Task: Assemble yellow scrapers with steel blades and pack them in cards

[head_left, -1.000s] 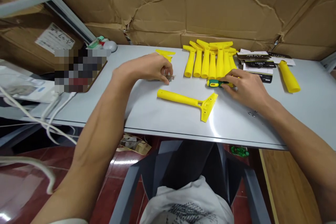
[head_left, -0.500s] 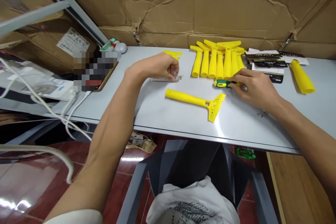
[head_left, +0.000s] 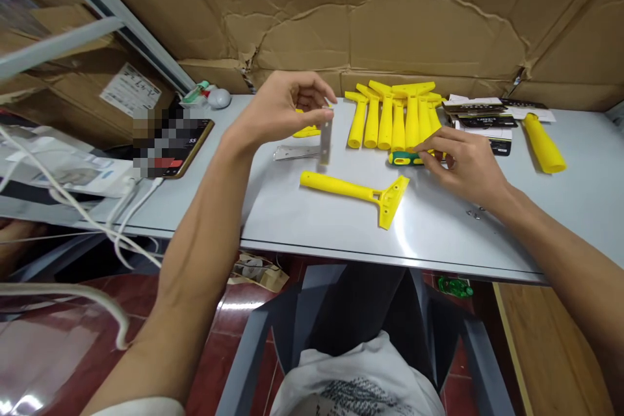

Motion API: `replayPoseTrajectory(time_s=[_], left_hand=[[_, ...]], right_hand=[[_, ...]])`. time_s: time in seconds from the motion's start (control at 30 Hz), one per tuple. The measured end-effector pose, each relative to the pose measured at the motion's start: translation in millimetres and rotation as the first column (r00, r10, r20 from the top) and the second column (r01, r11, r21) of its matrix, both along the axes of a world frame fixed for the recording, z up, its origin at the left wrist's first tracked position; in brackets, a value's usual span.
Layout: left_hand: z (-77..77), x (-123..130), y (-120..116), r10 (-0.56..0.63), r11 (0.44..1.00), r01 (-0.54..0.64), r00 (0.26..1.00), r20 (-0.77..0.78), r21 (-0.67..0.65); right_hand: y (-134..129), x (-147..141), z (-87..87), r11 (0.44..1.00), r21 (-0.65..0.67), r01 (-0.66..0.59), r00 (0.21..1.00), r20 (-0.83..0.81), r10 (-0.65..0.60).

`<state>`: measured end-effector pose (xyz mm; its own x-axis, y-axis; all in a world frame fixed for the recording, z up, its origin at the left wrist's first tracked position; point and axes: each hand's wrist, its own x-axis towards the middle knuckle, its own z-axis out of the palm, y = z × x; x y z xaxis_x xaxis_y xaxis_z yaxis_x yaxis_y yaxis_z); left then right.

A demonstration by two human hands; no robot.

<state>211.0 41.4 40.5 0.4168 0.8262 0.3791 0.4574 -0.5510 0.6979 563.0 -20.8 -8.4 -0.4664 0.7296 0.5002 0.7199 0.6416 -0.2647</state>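
Observation:
My left hand is raised over the table, thumb and fingers pinching a thin metal strip that hangs downward, slightly blurred. More flat metal strips with small holes lie on the tabletop just below it. My right hand is closed around one end of a screwdriver with a green and yellow handle; its shaft is hidden. Between my hands and nearer to me lies a yellow plastic scraper handle, its wide head pointing right. Part of another yellow piece shows behind my left hand.
Several yellow scraper handles lie in a row at the back. Black and white printed cards and a yellow tube-shaped piece are at right. Small screws lie near my right forearm. A phone and white cables are at left.
My left hand has lifted a metal strip up from the table. My right hand stays at the screwdriver. The whole view has shifted slightly.

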Motion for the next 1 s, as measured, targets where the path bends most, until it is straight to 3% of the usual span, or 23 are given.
replayPoseTrajectory(time_s=[0.13, 0.23, 0.3, 0.5, 0.73, 1.0], left_hand=[[-8.5, 35.4, -13.0, -0.054, 0.999, 0.049, 0.934, 0.353, 0.023], [-24.5, 63.4, -26.9, -0.093, 0.993, 0.116, 0.869, 0.487, -0.018], [-35.2, 77.7, -36.6, -0.095, 0.980, 0.173, 0.839, 0.536, -0.097], [-46.4, 88.8, -49.9, -0.150, 0.932, 0.277, 0.880, 0.451, -0.232], [-46.9, 89.4, -50.6, -0.177, 0.951, 0.233, 0.949, 0.259, -0.203], [-44.8, 93.9, -57.3, -0.192, 0.947, 0.237, 0.959, 0.209, -0.217]], right_hand=[[-10.0, -7.8, 8.0, 0.976, -0.185, -0.110, 0.956, -0.287, 0.054], [-16.1, -14.3, 10.1, 0.872, -0.393, -0.291, 0.849, -0.526, 0.047], [-18.0, -17.2, 9.7, 0.827, -0.442, -0.347, 0.793, -0.609, 0.007], [-17.5, -17.4, 8.9, 0.903, -0.392, -0.175, 0.758, -0.639, -0.131], [-18.9, -16.6, 7.1, 0.927, -0.312, -0.210, 0.704, -0.706, -0.078], [-22.0, -22.4, 9.2, 0.956, -0.241, -0.169, 0.666, -0.743, -0.069]])
